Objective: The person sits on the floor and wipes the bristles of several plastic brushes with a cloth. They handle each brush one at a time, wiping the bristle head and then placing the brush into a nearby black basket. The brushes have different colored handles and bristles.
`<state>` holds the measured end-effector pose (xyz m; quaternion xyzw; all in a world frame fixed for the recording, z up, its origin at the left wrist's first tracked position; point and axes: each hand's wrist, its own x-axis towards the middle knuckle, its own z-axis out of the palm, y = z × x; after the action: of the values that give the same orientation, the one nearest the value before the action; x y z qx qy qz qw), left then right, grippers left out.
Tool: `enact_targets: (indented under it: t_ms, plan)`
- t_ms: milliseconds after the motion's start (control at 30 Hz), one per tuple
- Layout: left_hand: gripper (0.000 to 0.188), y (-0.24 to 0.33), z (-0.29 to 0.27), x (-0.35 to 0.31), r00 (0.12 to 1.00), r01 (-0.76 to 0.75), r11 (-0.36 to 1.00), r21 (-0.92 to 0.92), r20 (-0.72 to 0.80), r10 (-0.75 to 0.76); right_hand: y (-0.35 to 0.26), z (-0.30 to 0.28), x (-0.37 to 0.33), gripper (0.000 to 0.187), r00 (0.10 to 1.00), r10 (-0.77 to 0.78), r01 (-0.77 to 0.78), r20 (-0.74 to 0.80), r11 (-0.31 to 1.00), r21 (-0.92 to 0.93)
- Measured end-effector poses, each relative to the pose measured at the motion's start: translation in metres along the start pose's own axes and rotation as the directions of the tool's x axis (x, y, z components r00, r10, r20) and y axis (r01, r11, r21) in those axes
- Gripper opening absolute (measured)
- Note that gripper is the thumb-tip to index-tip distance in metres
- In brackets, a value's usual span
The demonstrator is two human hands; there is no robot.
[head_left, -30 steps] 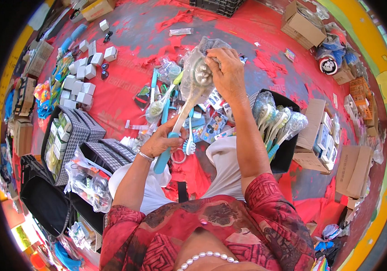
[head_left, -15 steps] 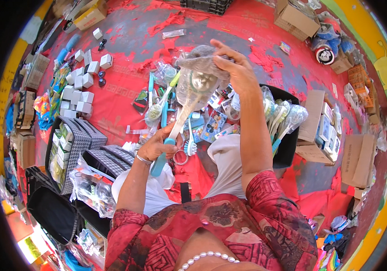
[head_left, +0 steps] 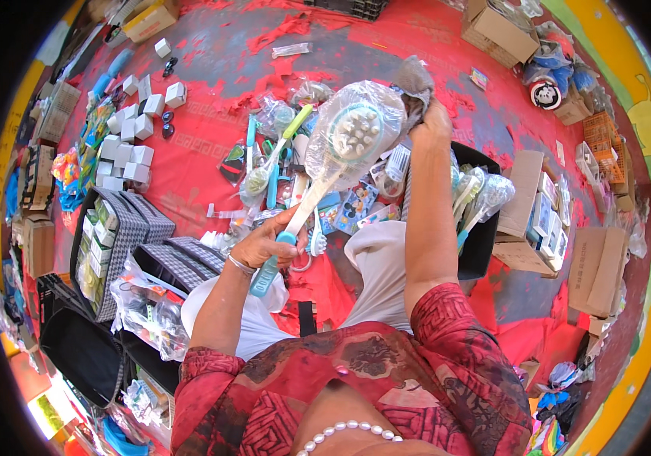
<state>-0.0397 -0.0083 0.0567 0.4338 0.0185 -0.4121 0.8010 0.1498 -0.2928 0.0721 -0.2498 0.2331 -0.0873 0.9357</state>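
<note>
My left hand (head_left: 266, 245) is wrapped round the handle of a long bath brush (head_left: 315, 199) with a white shaft and a teal grip. The brush tilts up and to the right, and clear plastic covers its bristled round head (head_left: 357, 130). My right hand (head_left: 433, 121) is closed on a crumpled grey cloth (head_left: 414, 85) at the right edge of that plastic; whether the cloth touches it I cannot tell. Beneath the brush lie more brushes, among them a green-handled one (head_left: 286, 140), and a picture-printed package (head_left: 356, 208).
Bagged brushes (head_left: 485, 196) stand in a black bin to my right, beside an open carton (head_left: 519, 205). Small white boxes (head_left: 124, 152) and checked cases (head_left: 124, 251) are at my left. Torn red sheeting (head_left: 204, 114) covers much of the floor.
My right hand has drawn the grey cloth off the top of the brush head to the right, uncovering the bagged bristles. My left hand keeps its grip on the handle.
</note>
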Motion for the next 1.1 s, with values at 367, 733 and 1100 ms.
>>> enact_targets:
  t_ms: [367,733,1100]
  plan:
    - [0.086,0.003,-0.011,0.004,0.973,-0.178,0.971,-0.157,0.116,0.198,0.032,0.021,-0.058,0.014,0.675,-0.297,0.737,0.675,0.299,-0.605]
    - [0.077,0.011,-0.015,0.008,0.932,-0.363,0.881,-0.304,-0.136,0.337,0.066,0.017,-0.114,0.009,0.598,0.332,0.779,0.730,-0.456,-0.431]
    - [0.062,0.011,-0.011,0.011,0.953,-0.288,0.933,-0.215,-0.159,0.257,0.097,0.034,-0.121,0.016,0.165,0.085,0.938,0.983,-0.320,-0.130]
